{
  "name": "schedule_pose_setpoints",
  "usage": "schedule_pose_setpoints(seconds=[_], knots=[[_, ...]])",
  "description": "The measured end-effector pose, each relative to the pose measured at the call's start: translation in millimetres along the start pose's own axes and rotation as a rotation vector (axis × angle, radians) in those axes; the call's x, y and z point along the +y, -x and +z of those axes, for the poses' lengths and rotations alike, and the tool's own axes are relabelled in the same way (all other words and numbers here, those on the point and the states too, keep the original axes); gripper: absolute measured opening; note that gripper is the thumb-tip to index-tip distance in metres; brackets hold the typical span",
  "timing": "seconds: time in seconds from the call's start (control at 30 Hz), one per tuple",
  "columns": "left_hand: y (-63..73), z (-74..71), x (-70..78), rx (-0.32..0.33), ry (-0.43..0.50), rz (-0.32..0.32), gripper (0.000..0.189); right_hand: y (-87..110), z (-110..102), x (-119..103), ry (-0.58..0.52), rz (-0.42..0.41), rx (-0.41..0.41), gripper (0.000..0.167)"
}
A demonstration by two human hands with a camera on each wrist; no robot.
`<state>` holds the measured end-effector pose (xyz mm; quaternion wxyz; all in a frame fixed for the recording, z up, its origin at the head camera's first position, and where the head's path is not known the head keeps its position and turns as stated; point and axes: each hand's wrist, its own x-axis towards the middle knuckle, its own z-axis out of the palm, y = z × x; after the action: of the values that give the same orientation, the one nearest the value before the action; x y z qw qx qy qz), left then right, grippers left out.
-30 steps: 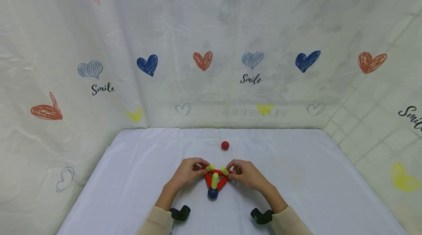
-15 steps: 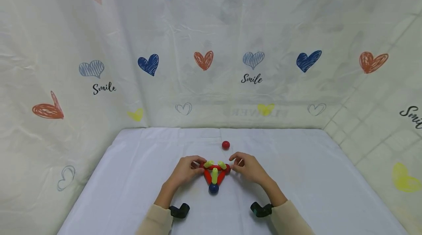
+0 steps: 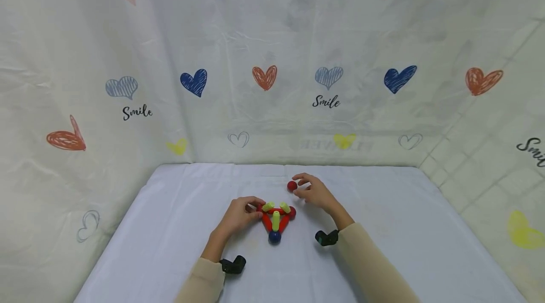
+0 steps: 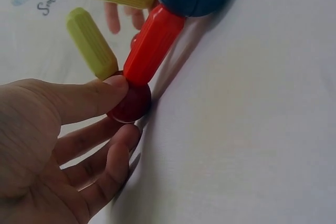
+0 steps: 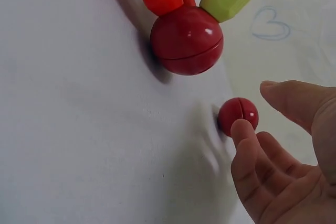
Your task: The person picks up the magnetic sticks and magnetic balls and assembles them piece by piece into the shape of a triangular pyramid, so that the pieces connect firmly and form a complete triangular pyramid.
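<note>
A triangle of red rods (image 3: 284, 224) joins a blue ball (image 3: 274, 237) at the near corner and red balls at the two far corners. From each corner a yellow-green rod (image 3: 276, 221) rises, leaning inward. My left hand (image 3: 238, 215) pinches the left corner's red ball (image 4: 130, 103) between thumb and fingers. Beyond the triangle, a loose red ball (image 3: 292, 186) lies on the table. My right hand (image 3: 315, 193) is beside that ball, thumb and fingers spread apart, with the ball seen past the fingertips in the right wrist view. The right corner's red ball (image 5: 187, 41) is untouched.
A white cloth (image 3: 362, 208) covers the table. Behind it hangs a pale sheet (image 3: 289, 114) printed with hearts. Dark wrist cameras (image 3: 233, 264) are strapped to both wrists.
My right hand has let go of the triangle's right corner and moved forward to the loose red ball. My left hand keeps its hold on the left corner; the triangle has shifted slightly forward.
</note>
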<state>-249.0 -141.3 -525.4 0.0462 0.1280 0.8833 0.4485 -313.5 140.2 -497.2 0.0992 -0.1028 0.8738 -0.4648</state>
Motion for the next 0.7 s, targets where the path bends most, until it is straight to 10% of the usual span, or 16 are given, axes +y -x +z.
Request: schedule_pose_setpoints(seconds=[0.7], knots=[[-12.7, -0.7, -2.4, 0.042, 0.019, -0.097, 0.027, -24.1, 13.4, 10.4, -0.006, 0.072, 0.05, 0.031]])
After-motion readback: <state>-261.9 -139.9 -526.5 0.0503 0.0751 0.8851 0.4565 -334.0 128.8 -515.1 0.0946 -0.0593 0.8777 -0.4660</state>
